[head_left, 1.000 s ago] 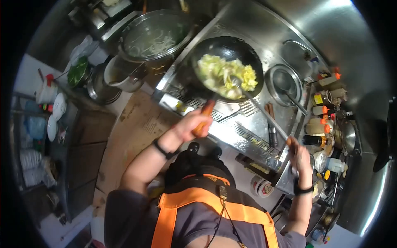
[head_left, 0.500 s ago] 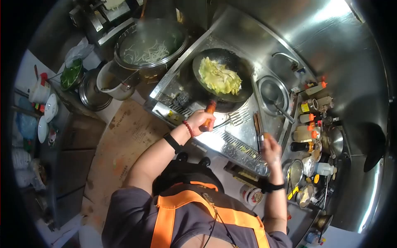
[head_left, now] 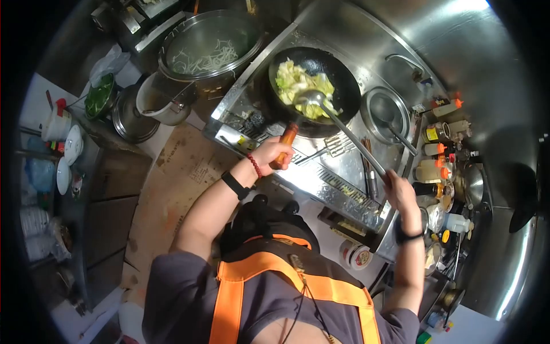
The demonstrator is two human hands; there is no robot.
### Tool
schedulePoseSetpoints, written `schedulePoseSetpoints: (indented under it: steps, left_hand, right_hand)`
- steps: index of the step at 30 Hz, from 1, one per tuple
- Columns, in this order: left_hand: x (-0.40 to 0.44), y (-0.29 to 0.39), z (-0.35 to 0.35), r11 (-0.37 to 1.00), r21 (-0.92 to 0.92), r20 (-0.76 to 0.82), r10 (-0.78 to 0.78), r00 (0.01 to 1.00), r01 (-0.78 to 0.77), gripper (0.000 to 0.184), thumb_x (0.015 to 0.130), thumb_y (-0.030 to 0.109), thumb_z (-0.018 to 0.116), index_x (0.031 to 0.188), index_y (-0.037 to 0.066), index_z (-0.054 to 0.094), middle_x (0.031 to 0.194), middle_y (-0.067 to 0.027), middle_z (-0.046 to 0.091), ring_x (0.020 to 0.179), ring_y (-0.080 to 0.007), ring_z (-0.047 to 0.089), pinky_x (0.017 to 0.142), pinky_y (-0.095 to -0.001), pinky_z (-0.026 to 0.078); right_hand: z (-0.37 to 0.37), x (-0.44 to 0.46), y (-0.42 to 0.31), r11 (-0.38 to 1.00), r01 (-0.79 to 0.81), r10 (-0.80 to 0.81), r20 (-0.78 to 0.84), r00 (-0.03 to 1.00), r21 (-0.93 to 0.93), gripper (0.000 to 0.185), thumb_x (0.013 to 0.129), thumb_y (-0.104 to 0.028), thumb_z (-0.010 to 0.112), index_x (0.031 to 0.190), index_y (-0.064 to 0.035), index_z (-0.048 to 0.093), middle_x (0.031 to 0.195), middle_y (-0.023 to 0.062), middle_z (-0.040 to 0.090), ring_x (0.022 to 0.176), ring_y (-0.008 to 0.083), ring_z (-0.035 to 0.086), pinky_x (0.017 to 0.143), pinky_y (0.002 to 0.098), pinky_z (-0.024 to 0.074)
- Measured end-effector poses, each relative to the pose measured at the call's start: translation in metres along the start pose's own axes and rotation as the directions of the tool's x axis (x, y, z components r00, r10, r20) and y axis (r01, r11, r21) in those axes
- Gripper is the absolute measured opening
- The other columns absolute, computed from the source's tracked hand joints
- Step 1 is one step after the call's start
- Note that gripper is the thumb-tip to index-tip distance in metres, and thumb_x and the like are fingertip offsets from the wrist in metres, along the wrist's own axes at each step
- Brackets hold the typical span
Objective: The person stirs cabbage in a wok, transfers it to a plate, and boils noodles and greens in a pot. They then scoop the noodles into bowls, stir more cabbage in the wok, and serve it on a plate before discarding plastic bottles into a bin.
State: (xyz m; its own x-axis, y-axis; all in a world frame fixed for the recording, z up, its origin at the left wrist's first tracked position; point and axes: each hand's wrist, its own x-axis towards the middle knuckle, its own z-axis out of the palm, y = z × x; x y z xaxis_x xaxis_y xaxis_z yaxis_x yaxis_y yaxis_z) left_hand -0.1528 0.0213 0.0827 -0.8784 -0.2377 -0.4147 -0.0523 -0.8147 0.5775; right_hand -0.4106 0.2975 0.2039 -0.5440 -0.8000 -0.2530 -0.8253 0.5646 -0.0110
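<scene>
My left hand [head_left: 274,156] is closed around the wooden handle [head_left: 289,135] of a black wok [head_left: 344,86] on the stove. Chopped pale green cabbage [head_left: 293,77] lies in the wok's left half. My right hand [head_left: 400,194] grips the far end of a long metal ladle [head_left: 356,139]. The ladle's bowl rests against the cabbage. A slotted turner [head_left: 339,144] lies on the stove top below the wok, and long dark utensils [head_left: 368,166] lie near my right hand.
A large pot of noodles [head_left: 209,60] stands at the upper left, beside a white bucket [head_left: 162,103]. Right of the wok is a round metal basin [head_left: 387,114] with another ladle inside. Several sauce bottles [head_left: 432,171] line the right side. A faucet [head_left: 404,60] is behind the basin.
My right hand has moved right and slightly up, and the ladle now reaches into the wok. The cabbage has shifted and looks looser. My left hand keeps its grip on the handle.
</scene>
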Motion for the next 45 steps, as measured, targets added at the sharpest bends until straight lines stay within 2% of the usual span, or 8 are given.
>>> schedulePoseSetpoints:
  steps: [6, 12, 14, 18, 24, 30, 33, 45]
  left_hand:
    - [-0.056, -0.021, -0.007, 0.984, -0.131, 0.075, -0.111, 0.991, 0.12, 0.009, 0.087, 0.008, 0.054, 0.095, 0.007, 0.049, 0.065, -0.0042, 0.05, 0.045, -0.0138, 0.048, 0.039, -0.0272, 0.037]
    - [0.031, -0.005, 0.011, 0.949, 0.315, -0.096, 0.025, 0.995, 0.006, 0.014, 0.082, 0.011, 0.057, 0.086, -0.001, 0.051, 0.062, -0.0069, 0.053, 0.045, -0.016, 0.055, 0.036, -0.0289, 0.044]
    - [0.03, -0.021, 0.006, 0.836, 0.549, -0.186, 0.132, 0.974, -0.008, 0.023, 0.089, 0.023, 0.053, 0.09, 0.0, 0.052, 0.062, -0.0057, 0.054, 0.039, -0.0158, 0.054, 0.033, -0.0304, 0.044]
    - [-0.039, -0.014, 0.002, 0.46, 0.887, -0.181, 0.438, 0.881, -0.046, 0.03, 0.094, 0.033, 0.05, 0.085, 0.005, 0.058, 0.075, -0.0129, 0.061, 0.073, -0.0273, 0.061, 0.066, -0.0387, 0.046]
    - [-0.14, -0.111, -0.075, 0.32, 0.933, -0.139, 0.741, 0.657, -0.163, 0.036, 0.089, 0.032, 0.062, 0.118, 0.012, 0.06, 0.114, -0.0175, 0.052, 0.098, -0.0337, 0.055, 0.088, -0.0401, 0.045]
    - [-0.282, -0.176, -0.029, 0.587, 0.769, -0.378, 0.097, 0.921, 0.254, 0.058, 0.094, 0.052, 0.041, 0.143, 0.021, 0.039, 0.151, -0.0189, 0.02, 0.141, -0.035, 0.015, 0.114, -0.0421, 0.015]
    - [-0.273, -0.326, -0.062, 0.789, 0.422, -0.065, 0.517, 0.853, -0.446, 0.051, 0.1, 0.041, 0.034, 0.146, 0.019, 0.031, 0.151, -0.0177, 0.024, 0.142, -0.0296, 0.016, 0.115, -0.0369, 0.012]
    - [-0.459, -0.344, -0.224, 0.611, 0.783, -0.523, 0.749, 0.406, -0.119, 0.057, 0.1, 0.041, 0.036, 0.148, 0.014, 0.023, 0.155, -0.0147, 0.009, 0.143, -0.0263, 0.012, 0.116, -0.0408, 0.01]
  right_hand:
    - [0.009, -0.03, 0.037, 0.764, 0.29, -0.067, -0.376, 0.924, 0.577, 0.034, 0.088, -0.01, 0.06, 0.12, 0.0007, 0.056, 0.085, 0.0117, 0.068, 0.064, 0.022, 0.065, 0.056, 0.0322, 0.0488]
    - [0.049, 0.008, -0.02, 0.307, -0.099, 0.215, 0.032, 0.976, 0.946, 0.038, 0.091, -0.01, 0.058, 0.127, -0.0003, 0.049, 0.071, -0.0025, 0.056, 0.052, 0.0036, 0.046, 0.044, 0.0194, 0.0355]
    - [0.093, 0.051, -0.028, 0.737, 0.179, 0.068, -0.334, 0.94, 0.652, 0.043, 0.09, -0.006, 0.058, 0.13, 0.005, 0.045, 0.092, 0.0074, 0.064, 0.078, 0.0134, 0.059, 0.072, 0.0231, 0.0485]
    - [0.157, 0.085, -0.045, 0.565, 0.116, 0.072, -0.188, 0.979, 0.817, 0.049, 0.091, 0.002, 0.051, 0.136, 0.0088, 0.034, 0.145, 0.0119, 0.034, 0.117, 0.0192, 0.049, 0.095, 0.0278, 0.0426]
    - [0.099, 0.044, -0.077, 0.526, 0.509, -0.1, -0.545, 0.833, 0.681, 0.046, 0.093, -0.006, 0.054, 0.135, 0.0054, 0.039, 0.125, 0.019, 0.055, 0.111, 0.024, 0.056, 0.095, 0.0323, 0.0434]
    - [0.083, -0.014, -0.203, 0.146, 0.312, -0.558, -0.183, 0.81, 0.939, 0.022, 0.095, -0.006, 0.049, 0.113, 0.0049, 0.055, 0.081, 0.0087, 0.061, 0.069, 0.0128, 0.056, 0.065, 0.0258, 0.0488]
    - [0.095, -0.021, -0.27, 0.002, 0.132, -0.764, -0.084, 0.64, 0.991, 0.024, 0.095, -0.006, 0.049, 0.117, 0.0038, 0.055, 0.084, 0.01, 0.063, 0.071, 0.0138, 0.059, 0.07, 0.0254, 0.0497]
    - [0.101, -0.037, -0.594, 0.272, 0.442, -0.827, -0.028, 0.562, 0.855, 0.021, 0.094, -0.015, 0.057, 0.107, 0.0015, 0.06, 0.073, 0.0024, 0.06, 0.063, 0.0075, 0.054, 0.057, 0.021, 0.0443]
